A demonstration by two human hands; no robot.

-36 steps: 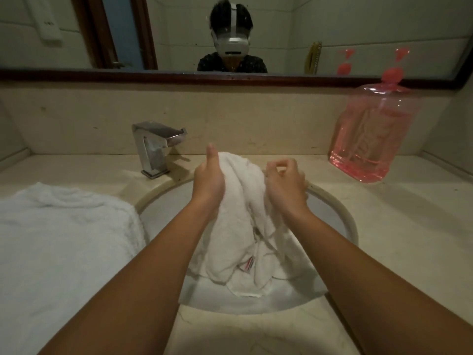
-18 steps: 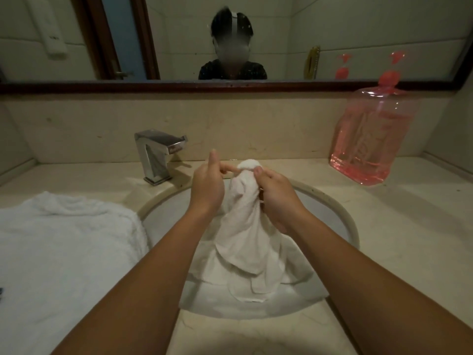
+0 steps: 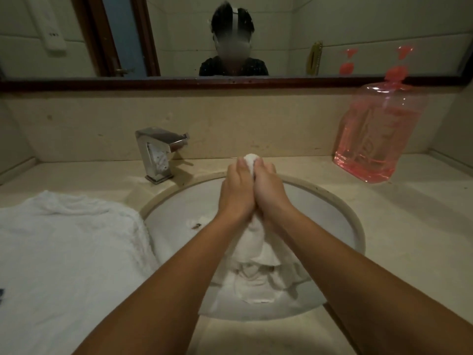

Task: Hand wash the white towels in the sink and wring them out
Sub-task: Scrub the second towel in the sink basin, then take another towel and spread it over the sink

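Both hands have drawn together since a moment ago: the left hand (image 3: pixel 236 194) and right hand (image 3: pixel 272 194) now clamp side by side round the bunched white towel (image 3: pixel 256 254), so only a small knob of it pokes out above the fingers at mid-frame.

Across the lower frame runs the beige desk (image 3: pixel 396 239). A second white towel (image 3: pixel 66 265) lies heaped on it at lower left, cut off by the frame edge. The round sink (image 3: pixel 320 216) sits at centre, and the held towel's tail drapes down into its near side. A pink soap bottle (image 3: pixel 378 139) stands at upper right, with a chrome faucet (image 3: pixel 156 152) left of the hands.

To wring well, I judge the hands should twist opposite ways over the bowl and work down the roll. The fingers' far sides, the drain and any water in the bowl are hard to make out.
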